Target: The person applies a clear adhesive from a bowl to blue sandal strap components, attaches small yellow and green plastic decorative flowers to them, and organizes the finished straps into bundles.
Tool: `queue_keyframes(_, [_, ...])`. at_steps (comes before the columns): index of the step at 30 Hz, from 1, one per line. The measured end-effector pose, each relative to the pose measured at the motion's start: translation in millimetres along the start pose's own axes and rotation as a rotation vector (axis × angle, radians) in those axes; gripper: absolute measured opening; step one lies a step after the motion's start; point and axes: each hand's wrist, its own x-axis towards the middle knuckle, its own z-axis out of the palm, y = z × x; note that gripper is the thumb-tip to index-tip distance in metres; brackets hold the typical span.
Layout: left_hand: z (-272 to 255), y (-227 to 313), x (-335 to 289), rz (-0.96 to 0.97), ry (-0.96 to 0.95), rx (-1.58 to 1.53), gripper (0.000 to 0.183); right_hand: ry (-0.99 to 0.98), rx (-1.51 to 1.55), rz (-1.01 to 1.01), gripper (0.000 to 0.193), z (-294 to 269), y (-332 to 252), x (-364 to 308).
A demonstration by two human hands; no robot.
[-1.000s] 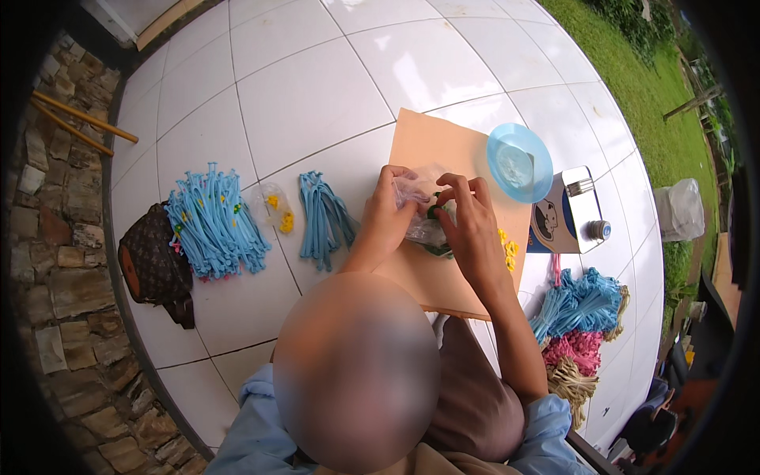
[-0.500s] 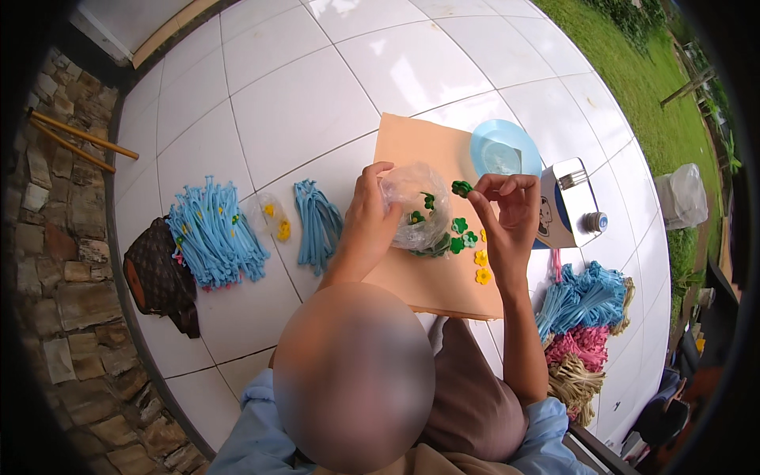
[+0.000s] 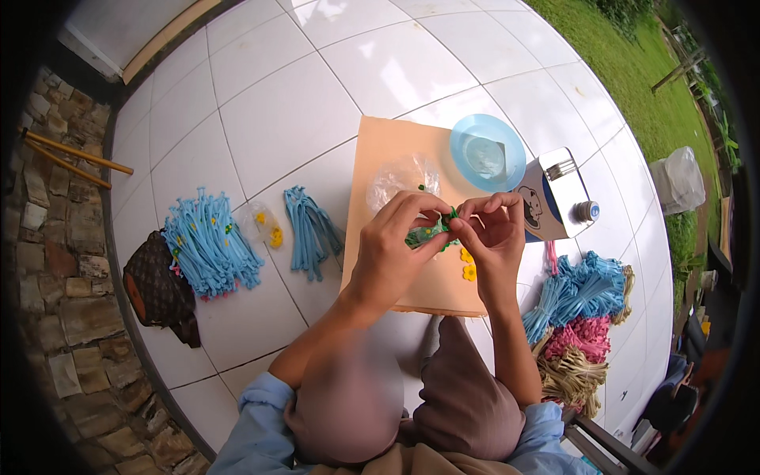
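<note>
My left hand (image 3: pixel 386 249) and my right hand (image 3: pixel 497 241) meet over the peach cardboard sheet (image 3: pixel 435 293). The fingertips of both pinch a small green flower-shaped piece (image 3: pixel 452 215) between them. Just behind my left fingers lies a crumpled clear plastic bag (image 3: pixel 400 178); more green pieces show near it, partly covered by my hands. Small yellow flower pieces (image 3: pixel 469 272) rest on the sheet beside my right wrist.
A light blue plate (image 3: pixel 488 131) sits at the sheet's far right corner, next to a metal can (image 3: pixel 566 194). Bundles of blue strands (image 3: pixel 590 289) lie at right. Leftward are a blue bunch (image 3: pixel 305 229), a small bag of yellow pieces (image 3: pixel 260 226), a blue pile (image 3: pixel 210 245) and a brown bag (image 3: pixel 158 277).
My left hand has let go of the plastic bag and moved right to the green flower piece. My right hand has lowered slightly, and both hands now hold the piece together.
</note>
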Motion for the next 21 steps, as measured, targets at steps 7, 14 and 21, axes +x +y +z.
queue_keyframes(7, [-8,-1,-7,-0.287,-0.141,-0.546,0.020,-0.045,0.116,0.074,0.044,-13,-18,-1])
queue_keyframes(14, [2,-5,-9,-0.277,-0.151,-0.648,0.021,-0.086,0.088,0.096,0.044,-17,-23,-8])
queue_keyframes(21, [-2,-14,-7,-0.250,-0.215,-0.601,0.023,-0.139,0.072,0.206,0.044,-22,-30,-6])
